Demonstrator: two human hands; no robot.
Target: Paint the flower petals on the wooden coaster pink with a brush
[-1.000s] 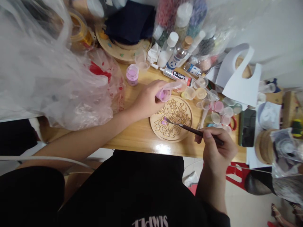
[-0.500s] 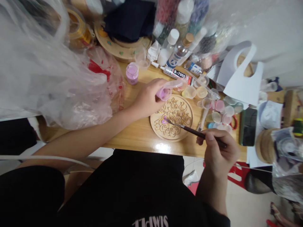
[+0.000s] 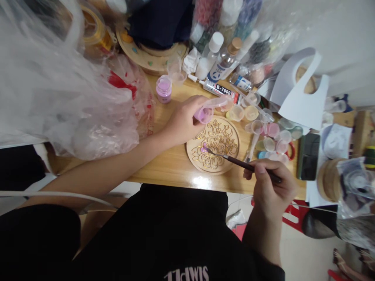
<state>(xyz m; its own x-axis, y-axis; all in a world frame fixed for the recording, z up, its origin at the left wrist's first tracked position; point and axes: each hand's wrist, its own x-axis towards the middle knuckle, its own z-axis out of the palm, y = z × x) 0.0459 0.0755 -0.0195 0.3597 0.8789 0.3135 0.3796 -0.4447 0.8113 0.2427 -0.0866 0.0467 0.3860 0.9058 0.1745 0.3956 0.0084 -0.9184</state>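
My left hand (image 3: 187, 119) grips a small clear plastic cup (image 3: 204, 114) of purple paint, its lid flipped open, over the upper left rim of a round wooden plaque (image 3: 191, 160). Raised gold outlines of flowers cover the plaque, and one petal near its left side shows a purple patch (image 3: 203, 147). Between the fingers of my right hand (image 3: 272, 183) is a palette knife (image 3: 240, 162) with a dark handle and thin metal blade. The blade's tip is at the purple patch; whether it touches the surface I cannot tell.
An open jar of purple paint (image 3: 164, 89) stands behind my left hand. Several small lidded cups (image 3: 269, 144) crowd the right, near a phone (image 3: 308, 156). A B-7000 glue tube (image 3: 221, 90) and bottles (image 3: 216, 42) line the back. Plastic bags (image 3: 88, 97) fill the left.
The view has shifted very slightly. Both hands keep their grips, and the blade tip stays at nearly the same spot by the purple patch.
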